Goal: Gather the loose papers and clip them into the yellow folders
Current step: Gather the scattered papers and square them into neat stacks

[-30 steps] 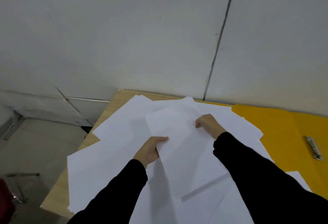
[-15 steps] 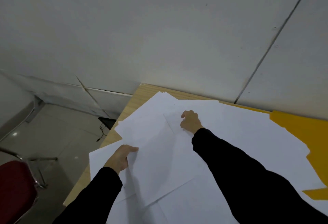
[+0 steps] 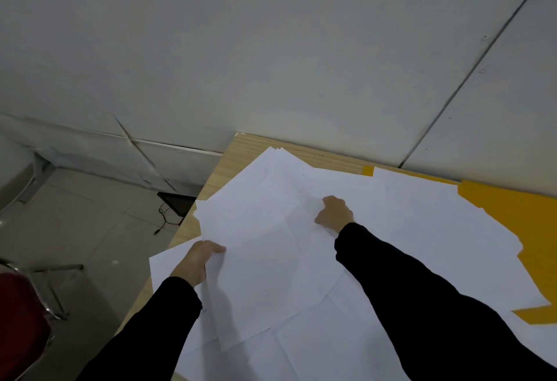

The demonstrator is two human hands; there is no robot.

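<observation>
**Table buried in paper, hands now working the left side**

Grey wall panels fill the top of my feed. Left of the loose papers [image 3: 265,230], down on the floor, I see a red chair [image 3: 18,323] and a black box [image 3: 177,201] with a trailing cable. The wooden table [image 3: 241,151] shows only as a bare strip along the left and far edges of the loose papers, which lie fanned and overlapping, not squared at all.

At the left edge of the loose papers, the left hand [image 3: 196,263] grips the side of 1 large top sheet, thumb over it and the fingers tucked beneath. Towards the far middle of the loose papers, the right hand [image 3: 334,213] sits knuckles-up, its fingers curled tightly together; I judge it is pinching the far end of that sheet, though the pinch itself is hidden.

Right of the loose papers and partly beneath them, the yellow folders [image 3: 512,211] show at the table's far right.

Compared with 1 second ago, my view has swung left. The folder's metal clip has dropped out of frame, and both hands have shifted from the middle of the loose papers towards the left edge. Over the last half second the grips have hardly altered. My reading: this is gathering, early on, with nothing stacked or clipped yet.
</observation>
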